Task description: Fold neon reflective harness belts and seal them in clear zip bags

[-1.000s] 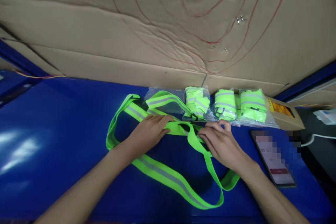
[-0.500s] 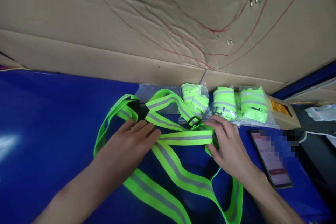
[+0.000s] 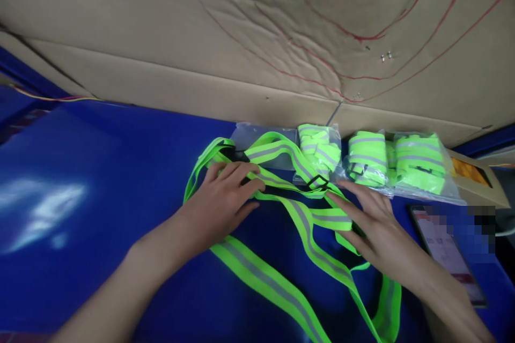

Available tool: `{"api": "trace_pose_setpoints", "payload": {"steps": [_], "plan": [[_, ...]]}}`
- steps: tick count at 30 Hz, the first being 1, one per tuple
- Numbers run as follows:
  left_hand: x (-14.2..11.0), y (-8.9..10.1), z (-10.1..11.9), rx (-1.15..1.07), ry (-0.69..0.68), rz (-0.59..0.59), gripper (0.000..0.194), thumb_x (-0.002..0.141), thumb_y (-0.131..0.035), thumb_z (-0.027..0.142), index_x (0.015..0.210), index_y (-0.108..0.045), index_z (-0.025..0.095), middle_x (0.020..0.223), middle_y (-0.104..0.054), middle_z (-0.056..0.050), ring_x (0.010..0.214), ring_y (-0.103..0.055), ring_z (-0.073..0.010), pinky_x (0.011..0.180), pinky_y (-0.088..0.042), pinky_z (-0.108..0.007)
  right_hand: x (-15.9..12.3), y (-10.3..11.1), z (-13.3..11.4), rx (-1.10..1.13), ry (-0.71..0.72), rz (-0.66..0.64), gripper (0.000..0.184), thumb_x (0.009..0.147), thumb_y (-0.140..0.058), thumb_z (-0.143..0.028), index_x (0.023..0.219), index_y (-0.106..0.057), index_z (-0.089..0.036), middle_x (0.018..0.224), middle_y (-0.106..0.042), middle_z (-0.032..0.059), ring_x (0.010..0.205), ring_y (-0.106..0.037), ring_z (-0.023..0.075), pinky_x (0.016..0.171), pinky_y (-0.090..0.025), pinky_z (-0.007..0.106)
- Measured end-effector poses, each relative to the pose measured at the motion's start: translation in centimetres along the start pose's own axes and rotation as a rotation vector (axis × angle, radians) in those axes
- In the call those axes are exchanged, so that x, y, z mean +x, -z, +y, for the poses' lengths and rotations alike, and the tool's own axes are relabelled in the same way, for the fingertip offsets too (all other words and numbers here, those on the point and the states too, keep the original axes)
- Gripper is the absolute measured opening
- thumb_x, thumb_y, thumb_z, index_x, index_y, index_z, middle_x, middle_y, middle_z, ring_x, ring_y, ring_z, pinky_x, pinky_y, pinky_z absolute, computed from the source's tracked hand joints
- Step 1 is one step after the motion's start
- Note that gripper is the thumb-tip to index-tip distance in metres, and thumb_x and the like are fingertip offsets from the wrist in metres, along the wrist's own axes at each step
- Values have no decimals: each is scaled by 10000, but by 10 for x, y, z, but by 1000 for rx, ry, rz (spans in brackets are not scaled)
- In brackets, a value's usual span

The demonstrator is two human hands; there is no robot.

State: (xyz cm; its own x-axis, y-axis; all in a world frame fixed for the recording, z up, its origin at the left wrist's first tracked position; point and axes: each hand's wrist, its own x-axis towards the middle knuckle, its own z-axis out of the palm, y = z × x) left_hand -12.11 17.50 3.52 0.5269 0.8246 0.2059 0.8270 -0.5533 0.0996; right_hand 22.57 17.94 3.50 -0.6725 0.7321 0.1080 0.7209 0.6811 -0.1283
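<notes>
A neon-green reflective belt (image 3: 273, 284) with grey stripes lies in loose loops over the blue tabletop. My left hand (image 3: 229, 193) is at its upper left part, fingers curled and pinching a strap by the fingertips. Just above those fingers sits a black joining piece (image 3: 235, 155), partly hidden. My right hand (image 3: 374, 220) rests over the right-hand loops, fingers stretched and apart, touching the straps. Between the hands, a black buckle (image 3: 317, 182) shows on one strap. A short folded strap section (image 3: 332, 218) runs under my right fingers.
Behind the belt stand clear bags of rolled green belts: one left (image 3: 319, 147), one middle (image 3: 367, 155), one right (image 3: 420, 161). An empty-looking clear bag (image 3: 263, 134) lies beside them. A phone (image 3: 450, 257), a box (image 3: 478, 177) and a cardboard wall (image 3: 161, 32) border the space.
The view has shifted left, so things appear further right. The strap stretched between my hands has slackened and sagged. My right fingers have straightened.
</notes>
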Motion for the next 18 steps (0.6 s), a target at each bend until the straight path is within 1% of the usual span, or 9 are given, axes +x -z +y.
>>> {"api": "trace_pose_setpoints", "payload": {"steps": [1, 3, 6, 9, 11, 13, 14, 15, 18], "plan": [[2, 1, 0, -1, -26, -9, 118, 976, -571, 201, 1074, -636, 214, 1248, -640, -101, 1155, -609, -282, 982, -445, -468, 0, 1, -1, 11, 10, -7, 525, 1012, -544, -287, 1531, -462, -283, 1633, -360, 140, 1472, -380, 370, 1102, -413, 592], [5, 3, 2, 25, -65, -23, 145, 999, -480, 144, 956, -613, 185, 1041, -681, -73, 957, -642, -227, 906, -466, -407, 0, 4, -3, 26, 21, -33, 553, 1025, -543, -354, 1563, -427, -298, 1665, -321, 127, 1508, -336, 372, 1127, -404, 600], [7, 4, 4, 73, -95, 18, 173, 975, -451, 103, 882, -573, 182, 858, -662, -46, 780, -618, -212, 810, -472, -384, -1, 13, -12, 44, 32, -50, 625, 1012, -574, -435, 1590, -385, -290, 1682, -293, 128, 1526, -311, 377, 1133, -412, 589], [7, 4, 6, 84, -107, 55, 142, 933, -479, 78, 892, -559, 188, 858, -666, -50, 770, -632, -221, 779, -475, -381, -6, 24, -30, 93, 25, 11, 515, 1011, -590, -429, 1497, -500, -284, 1558, -472, 130, 1430, -452, 336, 1093, -447, 520], [7, 3, 5, 107, -109, 75, 154, 902, -482, 54, 913, -563, 184, 861, -673, -60, 776, -648, -238, 772, -484, -392, -10, 27, -47, 140, 55, 12, 476, 967, -635, -533, 1365, -602, -274, 1359, -636, 111, 1257, -595, 309, 1032, -480, 475], [6, 2, 4, 129, -108, 99, 185, 873, -473, 38, 940, -574, 177, 869, -685, -74, 790, -665, -261, 780, -498, -410, -14, 24, -63, 146, 102, -54, 637, 870, -677, -679, 1328, -624, -240, 1207, -713, 98, 1094, -672, 307, 961, -513, 468], [6, 1, 2, 137, -102, 108, 204, 861, -467, 33, 954, -580, 174, 882, -694, -83, 803, -673, -271, 789, -504, -419, -16, 21, -69, 122, 114, -94, 707, 841, -699, -694, 1354, -612, -215, 1170, -728, 100, 1040, -691, 313, 923, -527, 474], [6, 1, 1, 144, -91, 111, 226, 847, -462, 27, 966, -584, 175, 900, -703, -90, 824, -681, -280, 801, -508, -426, -17, 17, -74, 87, 114, -134, 728, 843, -722, -660, 1388, -590, -195, 1152, -734, 102, 1001, -702, 316, 888, -537, 480], [5, 1, -4, 165, -71, 125, 286, 804, -444, 0, 973, -581, 187, 926, -716, -95, 874, -690, -292, 813, -508, -428, -19, 11, -78, 27, 102, -229, 577, 924, -710, -403, 1439, -547, -198, 1141, -737, 84, 963, -718, 297, 876, -548, 489]]}}
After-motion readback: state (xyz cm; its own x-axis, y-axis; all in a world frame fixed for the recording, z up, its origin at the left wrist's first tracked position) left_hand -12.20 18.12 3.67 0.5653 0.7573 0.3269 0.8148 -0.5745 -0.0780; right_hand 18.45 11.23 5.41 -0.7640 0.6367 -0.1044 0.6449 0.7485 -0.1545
